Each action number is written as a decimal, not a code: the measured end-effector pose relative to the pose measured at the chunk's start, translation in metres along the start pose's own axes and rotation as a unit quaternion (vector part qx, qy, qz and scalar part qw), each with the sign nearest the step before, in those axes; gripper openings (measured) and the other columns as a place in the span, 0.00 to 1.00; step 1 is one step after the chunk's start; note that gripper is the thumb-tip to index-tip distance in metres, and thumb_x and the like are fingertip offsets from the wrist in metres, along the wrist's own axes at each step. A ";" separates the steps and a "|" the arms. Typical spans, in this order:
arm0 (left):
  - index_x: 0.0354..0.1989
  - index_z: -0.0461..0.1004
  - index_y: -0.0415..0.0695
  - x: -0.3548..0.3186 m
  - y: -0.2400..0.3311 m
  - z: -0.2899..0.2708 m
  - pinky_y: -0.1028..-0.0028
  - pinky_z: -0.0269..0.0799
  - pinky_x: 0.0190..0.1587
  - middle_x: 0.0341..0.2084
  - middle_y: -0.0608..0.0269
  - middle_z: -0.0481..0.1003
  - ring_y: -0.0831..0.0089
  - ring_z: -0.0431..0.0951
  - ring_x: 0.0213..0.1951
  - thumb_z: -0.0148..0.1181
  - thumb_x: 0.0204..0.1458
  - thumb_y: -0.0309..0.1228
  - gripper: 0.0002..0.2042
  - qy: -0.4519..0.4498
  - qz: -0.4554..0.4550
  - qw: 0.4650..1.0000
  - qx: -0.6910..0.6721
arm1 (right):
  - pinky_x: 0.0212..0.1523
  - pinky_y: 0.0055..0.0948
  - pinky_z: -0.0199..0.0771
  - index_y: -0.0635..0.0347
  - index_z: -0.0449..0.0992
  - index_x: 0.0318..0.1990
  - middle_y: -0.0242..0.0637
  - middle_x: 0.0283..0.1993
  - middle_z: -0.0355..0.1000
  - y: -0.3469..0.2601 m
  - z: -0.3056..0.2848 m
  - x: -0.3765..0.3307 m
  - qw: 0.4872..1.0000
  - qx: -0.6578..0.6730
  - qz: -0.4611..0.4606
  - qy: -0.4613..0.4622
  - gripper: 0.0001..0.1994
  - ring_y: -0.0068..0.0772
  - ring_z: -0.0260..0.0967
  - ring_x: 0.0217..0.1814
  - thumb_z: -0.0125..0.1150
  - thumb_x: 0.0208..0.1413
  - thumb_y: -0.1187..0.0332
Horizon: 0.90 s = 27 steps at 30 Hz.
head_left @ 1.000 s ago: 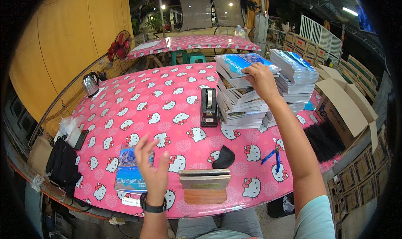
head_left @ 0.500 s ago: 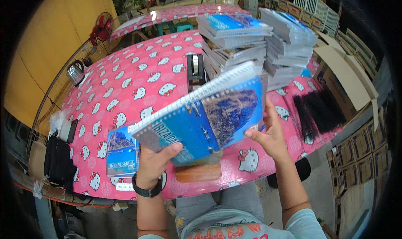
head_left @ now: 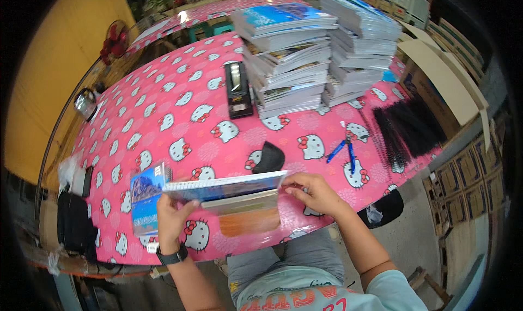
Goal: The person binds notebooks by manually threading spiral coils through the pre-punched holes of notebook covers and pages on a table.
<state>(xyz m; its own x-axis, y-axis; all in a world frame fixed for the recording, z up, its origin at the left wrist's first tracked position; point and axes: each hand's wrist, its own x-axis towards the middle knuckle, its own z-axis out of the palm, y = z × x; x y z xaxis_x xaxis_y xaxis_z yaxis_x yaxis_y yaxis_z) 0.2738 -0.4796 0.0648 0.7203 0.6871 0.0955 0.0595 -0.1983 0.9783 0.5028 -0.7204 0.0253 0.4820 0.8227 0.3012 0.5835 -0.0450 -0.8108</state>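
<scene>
A blue-covered spiral notebook (head_left: 234, 189), perhaps a few together, stands on its long edge with the white coil side up. My left hand (head_left: 172, 218), a dark watch on its wrist, grips the left end, thumb on the near side. At the other end, my right hand (head_left: 316, 194) pinches the corner between thumb and fingers. Just below and nearer me lie a greyish flat piece (head_left: 242, 202) and a wooden board (head_left: 249, 223). Another blue spiral notebook (head_left: 146, 199) lies flat beside my left hand. Beyond my hands is a black curved object (head_left: 268, 157).
Two tall notebook stacks (head_left: 286, 66) stand at the back on the pink patterned table cover (head_left: 180, 128). Left of them is a black hole punch-like device (head_left: 237, 90). Blue-handled pliers (head_left: 348, 146) and black binding coils (head_left: 406, 134) lie right, near an open cardboard box (head_left: 444, 66).
Both hands have lowered the notebook toward the table and tipped it from cover-facing to coil edge up. The pliers and black curved object, hidden before, now show.
</scene>
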 end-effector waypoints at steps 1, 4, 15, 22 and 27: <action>0.54 0.62 0.37 -0.007 -0.024 -0.006 0.74 0.68 0.46 0.43 0.61 0.70 0.76 0.70 0.43 0.63 0.38 0.17 0.30 0.033 0.023 0.996 -0.084 | 0.36 0.27 0.71 0.63 0.76 0.37 0.40 0.32 0.75 0.005 -0.004 0.001 1.000 -0.017 0.013 0.013 0.07 0.28 0.72 0.34 0.59 0.49 0.74; 0.54 0.60 0.37 -0.018 -0.044 0.005 0.73 0.61 0.52 0.44 0.60 0.67 0.75 0.68 0.46 0.57 0.51 0.37 0.25 0.129 0.053 0.966 -0.217 | 0.36 0.34 0.72 0.63 0.76 0.37 0.46 0.32 0.74 0.039 -0.052 0.009 0.979 -0.095 0.102 0.150 0.08 0.43 0.73 0.33 0.56 0.49 0.72; 0.41 0.71 0.39 0.014 -0.024 0.049 0.76 0.62 0.39 0.29 0.60 0.74 0.77 0.70 0.33 0.47 0.58 0.41 0.16 0.235 0.034 0.953 -0.190 | 0.41 0.43 0.71 0.63 0.76 0.32 0.51 0.33 0.74 0.156 -0.172 0.005 0.820 -0.411 0.302 0.260 0.10 0.51 0.72 0.38 0.61 0.42 0.68; 0.57 0.62 0.37 0.008 0.001 0.053 0.68 0.59 0.52 0.47 0.54 0.71 0.69 0.69 0.49 0.47 0.58 0.41 0.24 0.278 0.126 0.949 -0.081 | 0.41 0.42 0.71 0.62 0.76 0.33 0.50 0.32 0.74 0.152 -0.189 0.009 0.852 -0.349 0.295 0.254 0.10 0.51 0.72 0.39 0.62 0.44 0.68; 0.60 0.59 0.41 -0.013 0.046 0.118 0.38 0.32 0.60 0.51 0.55 0.67 0.63 0.63 0.57 0.62 0.44 0.44 0.35 0.163 0.278 0.864 0.386 | 0.40 0.43 0.70 0.63 0.76 0.38 0.50 0.35 0.73 0.139 -0.189 0.013 0.833 -0.433 0.221 0.263 0.11 0.53 0.71 0.39 0.59 0.45 0.70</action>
<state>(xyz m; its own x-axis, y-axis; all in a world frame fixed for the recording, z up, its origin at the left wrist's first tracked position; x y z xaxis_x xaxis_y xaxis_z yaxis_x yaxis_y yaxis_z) 0.3483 -0.5803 0.0866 0.5609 0.4715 0.6805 0.3015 -0.8819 0.3625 0.7137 -0.8226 0.0109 0.8622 0.2647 0.4318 0.4153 -0.8575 -0.3037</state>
